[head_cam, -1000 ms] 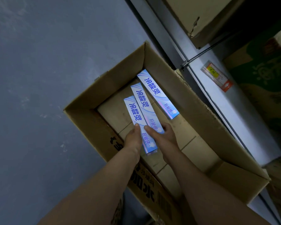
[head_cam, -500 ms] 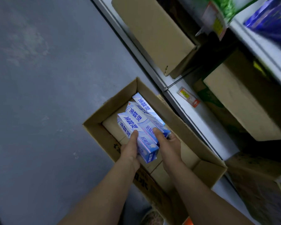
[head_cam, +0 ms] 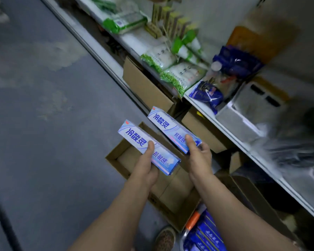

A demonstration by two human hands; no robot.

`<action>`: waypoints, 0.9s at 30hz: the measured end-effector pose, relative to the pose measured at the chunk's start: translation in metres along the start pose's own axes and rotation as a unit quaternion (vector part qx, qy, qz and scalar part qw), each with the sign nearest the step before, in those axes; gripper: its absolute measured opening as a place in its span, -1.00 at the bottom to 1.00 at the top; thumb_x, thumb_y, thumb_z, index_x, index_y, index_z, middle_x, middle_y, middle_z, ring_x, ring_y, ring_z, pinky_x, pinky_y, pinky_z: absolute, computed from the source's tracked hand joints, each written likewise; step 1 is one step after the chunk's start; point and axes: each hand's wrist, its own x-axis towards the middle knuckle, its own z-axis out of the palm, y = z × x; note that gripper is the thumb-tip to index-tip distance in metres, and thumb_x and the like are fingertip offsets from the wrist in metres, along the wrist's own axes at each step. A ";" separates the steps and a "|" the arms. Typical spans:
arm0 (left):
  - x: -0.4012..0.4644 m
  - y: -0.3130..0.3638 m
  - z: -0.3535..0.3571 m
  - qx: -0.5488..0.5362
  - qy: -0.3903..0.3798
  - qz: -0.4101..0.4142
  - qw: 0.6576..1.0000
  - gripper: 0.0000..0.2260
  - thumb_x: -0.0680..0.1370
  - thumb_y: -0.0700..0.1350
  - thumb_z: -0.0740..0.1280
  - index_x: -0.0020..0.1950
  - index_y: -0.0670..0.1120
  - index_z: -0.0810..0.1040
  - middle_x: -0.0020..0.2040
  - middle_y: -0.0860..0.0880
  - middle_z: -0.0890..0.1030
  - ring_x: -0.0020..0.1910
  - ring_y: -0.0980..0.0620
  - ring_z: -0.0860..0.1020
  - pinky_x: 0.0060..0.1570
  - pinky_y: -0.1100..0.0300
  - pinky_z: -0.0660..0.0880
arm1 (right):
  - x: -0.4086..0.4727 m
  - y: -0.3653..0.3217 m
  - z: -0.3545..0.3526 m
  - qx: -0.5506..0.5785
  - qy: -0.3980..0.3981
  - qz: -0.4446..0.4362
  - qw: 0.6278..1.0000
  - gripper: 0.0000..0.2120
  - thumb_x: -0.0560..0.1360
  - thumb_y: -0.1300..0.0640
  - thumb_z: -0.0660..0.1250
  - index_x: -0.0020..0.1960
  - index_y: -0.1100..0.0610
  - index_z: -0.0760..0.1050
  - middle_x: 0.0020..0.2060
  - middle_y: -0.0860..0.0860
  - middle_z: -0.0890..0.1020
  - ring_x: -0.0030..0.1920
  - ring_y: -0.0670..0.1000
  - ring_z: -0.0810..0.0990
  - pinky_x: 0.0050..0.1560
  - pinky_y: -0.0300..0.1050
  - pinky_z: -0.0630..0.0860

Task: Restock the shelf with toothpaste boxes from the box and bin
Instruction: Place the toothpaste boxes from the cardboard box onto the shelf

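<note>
My left hand (head_cam: 146, 164) grips a pale blue toothpaste box (head_cam: 134, 137) by its near end, thumb on top. My right hand (head_cam: 199, 154) grips a second toothpaste box (head_cam: 165, 125) the same way, a little farther out and to the right. Both boxes are lifted above the open cardboard box (head_cam: 116, 160) on the floor, whose bare bottom shows between my forearms. The white shelf (head_cam: 203, 104) runs diagonally on the right, level with the right-hand box. Whether more boxes lie under the two I see, I cannot tell.
On the shelf lie green-and-white bags (head_cam: 179, 77), dark blue packets (head_cam: 207, 93) and a white bin (head_cam: 243, 113). Closed cartons (head_cam: 145, 86) stand under the shelf. A bin with blue boxes (head_cam: 203, 234) and a shoe (head_cam: 166, 238) are at the bottom. Grey floor (head_cam: 43, 124) spreads left.
Both hands have lifted the toothpaste boxes out of the cardboard box and drawn them apart, one in each hand. The view has swung up from the box to the shelf.
</note>
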 end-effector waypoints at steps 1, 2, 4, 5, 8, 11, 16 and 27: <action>-0.012 0.006 0.009 -0.002 -0.007 0.006 1.000 -0.69 0.64 -0.07 0.28 0.34 -0.17 0.50 0.20 -0.17 0.65 0.10 -0.09 0.65 0.13 -0.06 0.54 | -0.010 -0.015 -0.003 0.015 0.003 -0.008 1.000 -0.72 0.46 0.07 0.55 0.02 0.20 0.55 -0.20 0.00 0.74 -0.14 -0.02 0.72 0.04 -0.01 0.64; -0.024 0.013 0.019 -0.003 -0.016 0.010 1.000 -0.72 0.64 -0.09 0.29 0.31 -0.16 0.51 0.19 -0.17 0.65 0.04 -0.07 0.66 0.10 -0.05 0.55 | -0.020 -0.029 -0.006 0.033 0.005 -0.017 0.999 -0.72 0.44 0.05 0.56 0.02 0.18 0.57 -0.14 0.04 0.75 -0.07 0.05 0.72 0.11 0.06 0.63; -0.050 0.024 0.038 0.012 -0.038 0.012 0.999 -0.74 0.61 -0.09 0.33 0.28 -0.14 0.52 0.20 -0.17 0.65 -0.02 -0.06 0.66 0.03 -0.01 0.58 | -0.041 -0.060 -0.014 0.072 0.008 -0.044 0.996 -0.74 0.44 0.06 0.56 -0.02 0.15 0.56 -0.11 0.09 0.75 -0.06 0.10 0.72 0.11 0.11 0.61; -0.065 0.029 0.045 0.020 -0.049 0.013 0.999 -0.72 0.59 -0.09 0.36 0.27 -0.13 0.53 0.20 -0.17 0.65 -0.02 -0.06 0.66 -0.02 0.01 0.61 | -0.053 -0.077 -0.017 0.085 0.013 -0.056 0.995 -0.77 0.45 0.07 0.55 -0.05 0.14 0.55 -0.13 0.09 0.74 -0.09 0.08 0.71 0.06 0.08 0.61; -0.116 0.047 0.070 0.046 -0.090 0.017 0.995 -0.72 0.53 -0.11 0.43 0.21 -0.12 0.57 0.07 -0.12 0.69 -0.05 -0.04 0.67 -0.09 0.04 0.62 | -0.094 -0.134 -0.030 0.126 0.011 -0.087 0.988 -0.80 0.47 0.09 0.53 -0.11 0.09 0.50 -0.19 0.05 0.73 -0.11 0.06 0.69 0.01 0.05 0.61; -0.172 0.065 0.105 0.058 -0.141 0.013 0.988 -0.84 0.56 -0.12 0.41 0.12 -0.10 0.60 -0.14 -0.04 0.73 -0.20 0.04 0.69 0.01 0.04 0.57 | -0.138 -0.194 -0.046 0.138 0.027 -0.134 0.981 -0.75 0.46 0.05 0.54 -0.13 0.06 0.46 -0.20 0.02 0.72 -0.14 0.02 0.66 0.16 0.17 0.58; -0.260 0.080 0.172 0.069 -0.230 0.025 0.970 -0.63 0.44 -0.09 0.47 0.22 -0.08 0.56 -0.02 -0.08 0.72 -0.06 -0.02 0.67 0.29 -0.05 0.49 | -0.212 -0.291 -0.082 0.191 0.049 -0.227 0.954 -0.83 0.50 0.14 0.48 -0.09 0.11 0.48 -0.24 0.01 0.69 -0.26 -0.08 0.64 -0.07 -0.04 0.62; -0.423 0.035 0.298 0.115 -0.405 0.006 0.907 -0.75 0.57 -0.11 0.39 0.24 -0.07 0.55 -0.04 -0.07 0.70 -0.10 0.03 0.67 0.12 0.06 0.58 | -0.337 -0.430 -0.207 0.255 0.114 -0.384 0.880 -0.85 0.52 0.14 0.46 -0.07 0.12 0.49 -0.16 0.07 0.66 -0.23 -0.06 0.65 -0.06 0.00 0.65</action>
